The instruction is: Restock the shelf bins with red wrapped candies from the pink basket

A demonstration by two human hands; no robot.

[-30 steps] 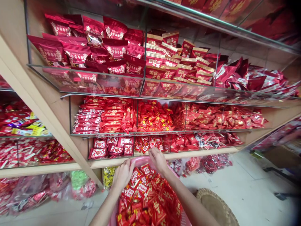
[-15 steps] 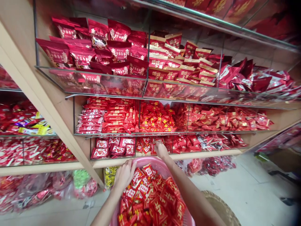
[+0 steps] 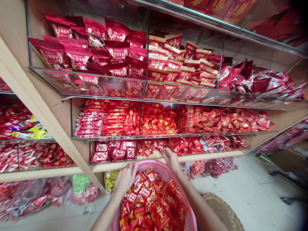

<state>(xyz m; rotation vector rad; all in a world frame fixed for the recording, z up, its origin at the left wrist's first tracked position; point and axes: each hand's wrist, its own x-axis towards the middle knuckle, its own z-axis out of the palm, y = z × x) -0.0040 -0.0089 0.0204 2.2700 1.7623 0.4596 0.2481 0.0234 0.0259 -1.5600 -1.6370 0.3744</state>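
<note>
A pink plastic basket point(image 3: 154, 163) full of small red wrapped packets point(image 3: 151, 199) stands in front of the lowest shelf. My left hand point(image 3: 125, 179) is closed over its rim at the back left. My right hand point(image 3: 170, 158) is at the front edge of the lowest shelf, just above the basket's back rim. Its fingers are curled beside a compartment of small red packets with white labels point(image 3: 148, 147). Whether anything is between those fingertips is hidden.
Clear-fronted shelves hold dark red bags point(image 3: 116, 51), gold-edged packets point(image 3: 157, 62) and red sweets point(image 3: 157, 118). White heart-print packets point(image 3: 100, 156) fill the compartment at left. Below lie plastic bags point(image 3: 80, 186). A round woven thing point(image 3: 222, 211) rests on the floor at right.
My right hand has drawn back slightly from the red packets toward the basket, and bare shelf shows beside it. My left hand stays on the rim. The view has shifted a little.
</note>
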